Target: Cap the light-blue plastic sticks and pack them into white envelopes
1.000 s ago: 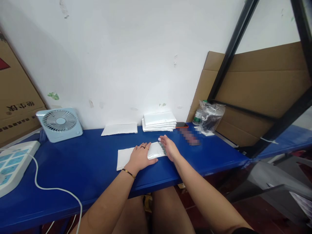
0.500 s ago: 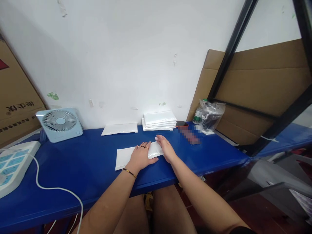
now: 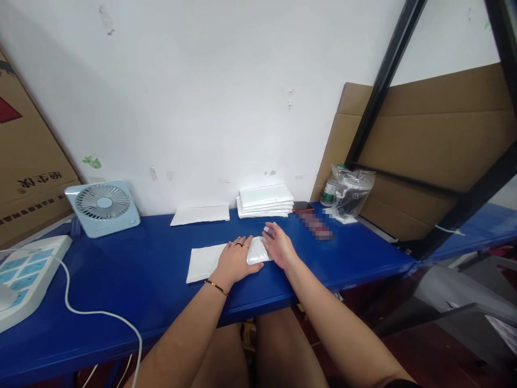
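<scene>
A long white padded packet [image 3: 205, 262] lies flat near the front edge of the blue table, its right part shinier than its left. My left hand [image 3: 237, 260] rests palm down across its middle with the fingers spread and holds nothing. At the packet's right end is my right hand [image 3: 278, 247], fingers apart and slightly curled; whether it touches the packet is hard to tell. Behind them a stack of white packets [image 3: 265, 200] stands against the wall, and a single white packet [image 3: 201, 214] lies to the left of that stack.
A blue fan [image 3: 104, 207] and a white power strip [image 3: 36, 280] with a cable stand on the left. Right of the stack are a phone [image 3: 302, 206], a bottle [image 3: 329, 193] and a clear plastic bag [image 3: 355, 191]. A black metal frame [image 3: 375, 91] rises at the right.
My right hand has lifted and opened a little at the packet's right end. My left hand stays on the packet. The whole view has shifted slightly.
</scene>
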Available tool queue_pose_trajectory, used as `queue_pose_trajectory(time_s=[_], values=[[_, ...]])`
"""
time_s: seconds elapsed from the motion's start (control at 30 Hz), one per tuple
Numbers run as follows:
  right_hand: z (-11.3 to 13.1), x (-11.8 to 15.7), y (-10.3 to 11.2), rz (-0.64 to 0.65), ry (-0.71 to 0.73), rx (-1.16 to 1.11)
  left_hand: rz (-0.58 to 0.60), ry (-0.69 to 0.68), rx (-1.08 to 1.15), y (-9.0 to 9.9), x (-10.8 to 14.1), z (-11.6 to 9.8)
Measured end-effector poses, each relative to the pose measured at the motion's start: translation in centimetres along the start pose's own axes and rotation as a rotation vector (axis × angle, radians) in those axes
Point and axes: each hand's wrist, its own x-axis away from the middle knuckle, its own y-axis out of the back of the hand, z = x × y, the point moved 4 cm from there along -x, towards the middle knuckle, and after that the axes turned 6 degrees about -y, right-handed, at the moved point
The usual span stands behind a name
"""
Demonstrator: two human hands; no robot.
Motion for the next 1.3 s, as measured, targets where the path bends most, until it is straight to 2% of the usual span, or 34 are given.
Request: queue_pose_trajectory(time_s=[0.1,0.2,0.27,0.37,0.47,0.6,0.67,0.73,0.83,0.93,1.0,1.13,1.3], values=[[0.6,-0.1,1.0,0.081,0.062,0.165,-0.007,-0.021,-0.002,0.2,0.1,-0.2],[2.5,-0.2,2.6,0.102,0.382,0.609,-0.053,-0.149,-0.01,0.9,0.1,-1.6],[3.4,-0.2,3.1,0.206,0.54,0.957,-0.081,-0.266,-0.032,1.3,0.0,-3.1],[3.9,0.2,3.3,0.433,0.614,1.329,-0.052,-0.343,-0.04,1.7,-0.2,-4.9],[4.5,2.0,3.2,0.513,0.686,1.493,-0.044,-0.34,0.092,2.6,1.0,-5.2],[3.8,7.8,2.4,0.617,0.816,1.502,-0.038,-0.374,0.309,4.4,5.6,-4.6],[2.6,10.9,1.8,0.677,0.853,1.502,-0.051,-0.322,0.36,5.0,8.5,-4.2],[1.5,13.1,1.3,0.631,0.903,1.504,-0.066,-0.283,0.389,5.1,11.2,-4.1],[0.5,14.4,0.6,0.565,0.956,1.483,-0.105,-0.269,0.377,4.4,13.7,-4.3],[0.4,14.3,0.1,0.59,0.933,1.416,-0.219,-0.139,0.342,3.8,14.3,-4.0],[0.6,13.8,0.0,0.573,0.838,1.337,-0.259,0.005,0.309,3.6,14.0,-3.6],[0.5,12.2,0.1,0.378,0.581,1.216,-0.209,0.195,0.167,3.9,12.8,-3.7],[-0.4,11.1,-0.3,0.283,0.525,1.312,-0.181,0.276,0.077,3.9,11.9,-3.7]])
